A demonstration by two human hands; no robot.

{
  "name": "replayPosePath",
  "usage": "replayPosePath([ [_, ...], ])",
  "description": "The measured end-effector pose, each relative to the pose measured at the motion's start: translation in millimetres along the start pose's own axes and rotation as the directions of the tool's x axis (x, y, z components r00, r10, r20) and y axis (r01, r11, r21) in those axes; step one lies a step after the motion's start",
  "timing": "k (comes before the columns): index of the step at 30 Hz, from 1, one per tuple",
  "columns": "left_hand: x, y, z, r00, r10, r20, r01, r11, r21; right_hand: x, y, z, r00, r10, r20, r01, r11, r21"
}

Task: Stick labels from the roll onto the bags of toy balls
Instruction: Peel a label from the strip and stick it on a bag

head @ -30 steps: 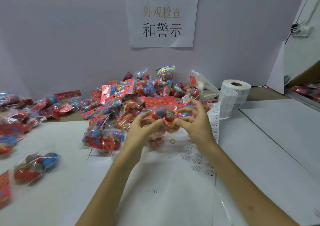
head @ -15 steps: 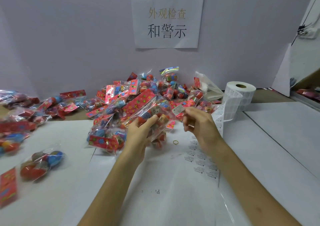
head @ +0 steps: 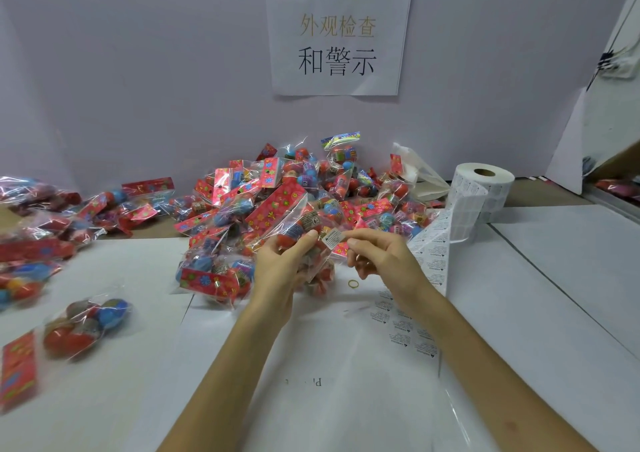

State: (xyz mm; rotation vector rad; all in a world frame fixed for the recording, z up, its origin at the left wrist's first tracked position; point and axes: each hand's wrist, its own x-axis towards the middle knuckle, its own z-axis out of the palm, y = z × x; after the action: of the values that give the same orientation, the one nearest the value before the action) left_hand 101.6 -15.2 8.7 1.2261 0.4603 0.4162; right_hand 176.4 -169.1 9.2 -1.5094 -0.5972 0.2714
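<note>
So the left hand [head: 284, 268] has its fingers curled round one bag of toy balls [head: 277, 209] and holds it up off the table, just in front of the big pile of bags [head: 332, 185], with the red card end pointing up and to the left. The right hand [head: 379, 259] is pinching a little white label [head: 333, 238] by its right edge with thumb and forefinger. The label sits right next to the left thumb, over the clear part of the bag. Honestly can't tell if it's stuck down or only touching the plastic. The label roll [head: 485, 188] stands on end to the right of the pile, and a strip of labels [head: 433, 250] trails off it down past the right wrist onto the white table [head: 554, 295]. A small rubber band [head: 353, 283] lies on the table just below the hands. Some loose bags [head: 86, 323] are spread along the left side, kinda blurry. A paper sign [head: 337, 36] with printed characters is taped to the wall behind.
</note>
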Motion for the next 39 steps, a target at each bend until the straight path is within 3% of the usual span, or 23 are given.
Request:
replayPosePath([
  [5,0,2,0,1.0,-0.016,-0.018,0.016,1.0,-0.025,1,6,0,0.995,-0.096,0.016,0.097,0.98,-0.174],
  [11,2,0,-1,0.999,-0.031,-0.028,0.03,0.999,-0.036,0,16,-2,0.968,-0.243,0.06,0.241,0.841,-0.484],
  [23,6,-4,-2,0.998,-0.03,-0.056,0.028,0.999,-0.039,1,22,1,0.967,-0.238,0.09,0.244,0.767,-0.594],
  [27,3,-2,0,0.999,-0.042,-0.006,0.042,0.997,-0.058,3,23,-1,0.985,-0.168,0.034,0.149,0.746,-0.649],
  [34,-4,-2,3,0.995,0.001,0.098,0.0,1.0,-0.017,3,6,-6,0.996,-0.074,-0.053,0.058,0.964,-0.258],
  [39,-6,-1,3,0.985,0.01,0.173,-0.013,1.0,0.016,1,9,-1,0.996,-0.08,-0.045,0.065,0.961,-0.269],
])
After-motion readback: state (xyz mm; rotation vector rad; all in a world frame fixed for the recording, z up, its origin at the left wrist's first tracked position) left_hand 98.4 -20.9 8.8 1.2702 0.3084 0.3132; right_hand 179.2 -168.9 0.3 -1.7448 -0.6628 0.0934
